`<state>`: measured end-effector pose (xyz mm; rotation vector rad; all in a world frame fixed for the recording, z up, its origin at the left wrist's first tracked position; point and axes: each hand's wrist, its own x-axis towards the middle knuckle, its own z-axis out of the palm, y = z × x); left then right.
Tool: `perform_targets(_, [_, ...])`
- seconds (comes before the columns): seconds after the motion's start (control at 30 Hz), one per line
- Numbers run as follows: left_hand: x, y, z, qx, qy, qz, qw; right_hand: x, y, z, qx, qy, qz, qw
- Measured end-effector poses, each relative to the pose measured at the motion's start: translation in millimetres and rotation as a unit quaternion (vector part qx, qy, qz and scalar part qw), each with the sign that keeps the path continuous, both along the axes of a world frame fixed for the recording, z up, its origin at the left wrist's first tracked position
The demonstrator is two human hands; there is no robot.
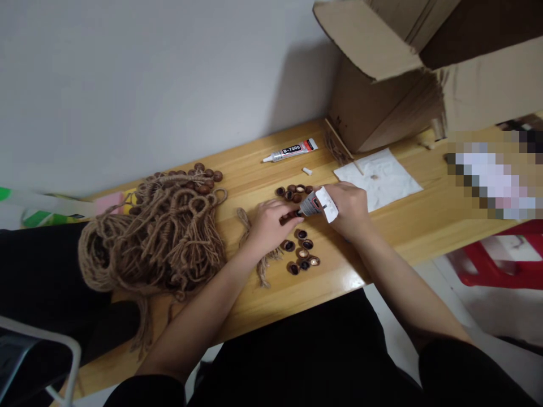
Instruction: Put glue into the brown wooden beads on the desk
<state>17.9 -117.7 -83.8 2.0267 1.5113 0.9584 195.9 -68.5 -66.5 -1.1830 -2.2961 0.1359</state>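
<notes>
My right hand (350, 210) grips a small glue tube (317, 204) with its nozzle pointing left toward my left hand (268, 225). The left hand's fingers are pinched on a small brown shell half (291, 215) at the nozzle's tip, and a short piece of jute cord (263, 268) runs under that hand. Several brown shell halves (304, 253) lie open side up just below the hands. More shell halves (293, 192) sit in a cluster just above them. All of this rests on a wooden table (424, 223).
A big tangle of jute cord with brown beads (165, 229) lies at the left. A second glue tube (291, 151) and its cap (307, 170) lie farther back. A white paper sheet (388, 178) and an open cardboard box (403, 79) stand at the right. A red stool (500, 265) is beyond the table edge.
</notes>
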Motion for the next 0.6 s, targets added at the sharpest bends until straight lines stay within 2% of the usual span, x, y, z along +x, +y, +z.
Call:
perform_targets(0.23, [0.2, 0.0, 0.1, -0.004, 0.003, 0.002, 1.0, -0.2, 0.2, -0.2, 0.028, 0.012, 0.009, 1.0])
perform_targets(0.43, [-0.7, 0.5, -0.5, 0.002, 0.003, -0.004, 1.0, 1.4, 0.1, 3.4, -0.001, 0.012, -0.01, 1.0])
perform_targets(0.6, [-0.6, 0.5, -1.0, -0.002, 0.002, -0.002, 1.0, 2.8, 1.0, 3.4, 0.006, 0.005, -0.005, 1.0])
